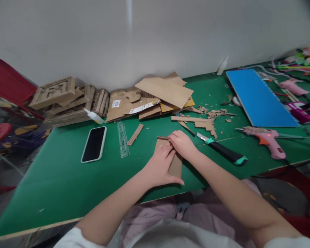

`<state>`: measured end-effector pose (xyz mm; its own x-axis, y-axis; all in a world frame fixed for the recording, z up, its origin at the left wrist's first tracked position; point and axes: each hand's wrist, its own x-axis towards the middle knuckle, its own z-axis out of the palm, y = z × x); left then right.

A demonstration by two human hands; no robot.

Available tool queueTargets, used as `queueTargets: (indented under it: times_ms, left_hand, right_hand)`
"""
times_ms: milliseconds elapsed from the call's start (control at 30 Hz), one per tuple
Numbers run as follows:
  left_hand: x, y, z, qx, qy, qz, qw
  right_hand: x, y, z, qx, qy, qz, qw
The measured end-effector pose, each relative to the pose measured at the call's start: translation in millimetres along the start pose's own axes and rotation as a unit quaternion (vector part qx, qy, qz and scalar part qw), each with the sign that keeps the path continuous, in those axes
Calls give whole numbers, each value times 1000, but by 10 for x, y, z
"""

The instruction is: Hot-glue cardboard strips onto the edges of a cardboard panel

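Observation:
A small rectangular piece of brown cardboard (176,167) lies on the green table near its front edge. My left hand (158,168) rests flat across it, fingers together and the thumb stretched out towards the near end. At the far end, the bent fingers of my right hand (183,144) close on the cardboard's edge, where a narrow strip looks folded up. Both hands cover much of the piece. To the right of my right hand lies a utility knife (222,150) with its blade out. A clear stencil ruler (123,139) and a cardboard strip (135,134) lie to the left.
A phone (94,144) and a glue bottle (93,116) are on the left. Stacked cardboard (165,91) and cardboard structures (67,100) line the wall. Torn scraps (205,125) lie beyond the knife. A pink glue gun (270,139) and a blue board (262,98) occupy the right.

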<state>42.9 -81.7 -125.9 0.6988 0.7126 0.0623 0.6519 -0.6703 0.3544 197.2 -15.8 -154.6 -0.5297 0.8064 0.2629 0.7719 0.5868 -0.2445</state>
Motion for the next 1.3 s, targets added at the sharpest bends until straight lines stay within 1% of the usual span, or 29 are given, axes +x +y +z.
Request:
queueTargets:
  times_ms: [67, 167, 267, 333, 567, 867, 1000, 1133, 1233, 1300]
  left_hand:
    - [32, -40, -13, 13, 10, -17, 1000]
    - [84, -93, 25, 69, 45, -50, 995]
    - [115, -119, 81, 108, 73, -42, 991]
    - [121, -125, 99, 124, 81, -36, 988]
    - [164, -133, 73, 144, 71, -41, 986]
    - [236, -120, 43, 148, 65, -59, 985]
    - [246, -82, 13, 142, 54, -77, 985]
    - [222, -48, 40, 147, 55, -83, 984]
    - [192, -43, 96, 151, 77, -84, 982]
    - [174, -48, 131, 144, 99, -82, 981]
  right_hand:
    - [-8, -9, -12, -4, -3, 8, 1000]
    - [-29, -12, -46, -14, -9, 20, 1000]
    - [-53, -5, -107, -21, -16, 41, 999]
    - [-67, -3, -149, -21, -18, 58, 998]
    - [-92, -5, -200, -13, -39, 74, 996]
    - [-91, 7, -200, -6, -51, 56, 997]
    - [-92, 87, -178, 25, -28, 43, 998]
    - [-173, 178, -263, 63, 19, 37, 997]
    - [-329, 106, -338, 54, 84, 71, 992]
    - [-443, -30, -330, 47, 103, 74, 991]
